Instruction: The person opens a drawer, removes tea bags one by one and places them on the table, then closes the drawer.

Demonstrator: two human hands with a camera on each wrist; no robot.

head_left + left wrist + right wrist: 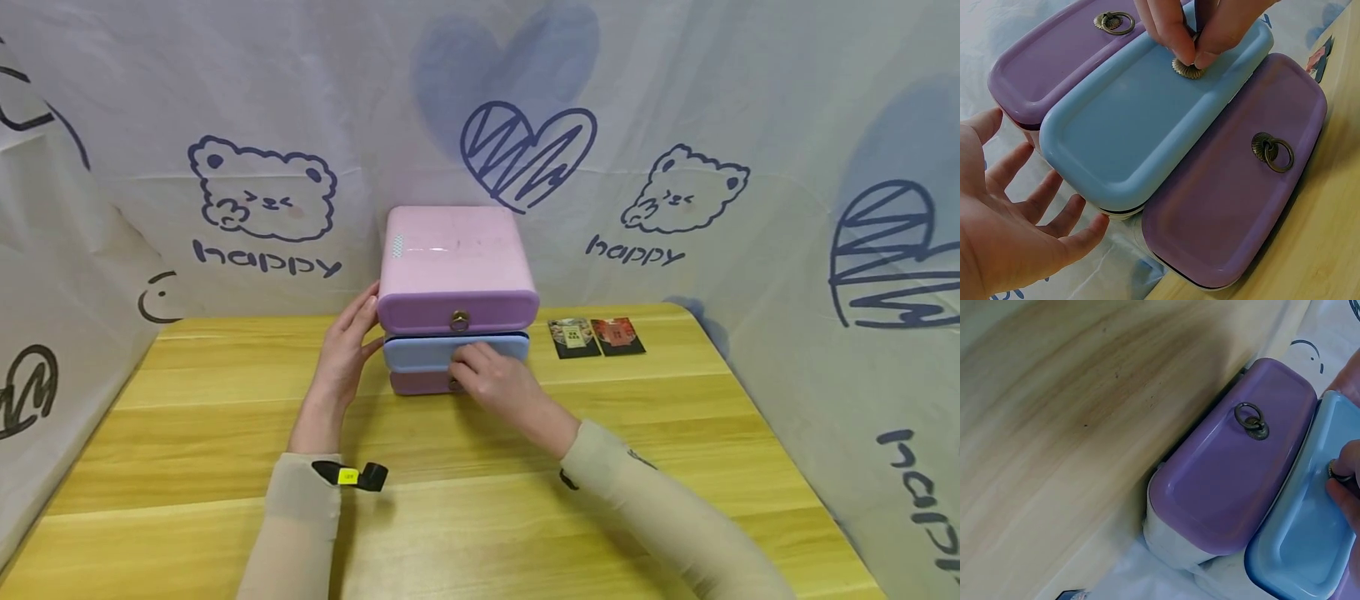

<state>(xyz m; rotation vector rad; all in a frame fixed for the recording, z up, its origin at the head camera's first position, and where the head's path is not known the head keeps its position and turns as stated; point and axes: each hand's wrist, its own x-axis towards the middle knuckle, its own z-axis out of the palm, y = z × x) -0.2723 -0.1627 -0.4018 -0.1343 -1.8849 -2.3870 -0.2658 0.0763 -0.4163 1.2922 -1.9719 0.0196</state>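
Note:
A small three-drawer box [453, 246] with a pink top stands at the back of the table. Its middle drawer front is blue [1116, 125], between an upper purple drawer [420, 312] and a lower purple drawer [1229, 187]. My right hand [498, 383] pinches the brass ring pull of the blue drawer, just over its shell-shaped plate [1188, 69]. A dark gap shows along the blue drawer's top edge, and its front juts out a little. My left hand [341, 354] is at the box's left side, fingers spread, fingertips right at the side.
Two small packets lie right of the box, one black and pale [573, 340], one red and black [618, 337]. A white cloth [420, 92] printed with bears and hearts hangs behind the wooden table [465, 508]. Brass ring pulls [1252, 422] stick out from the purple drawers.

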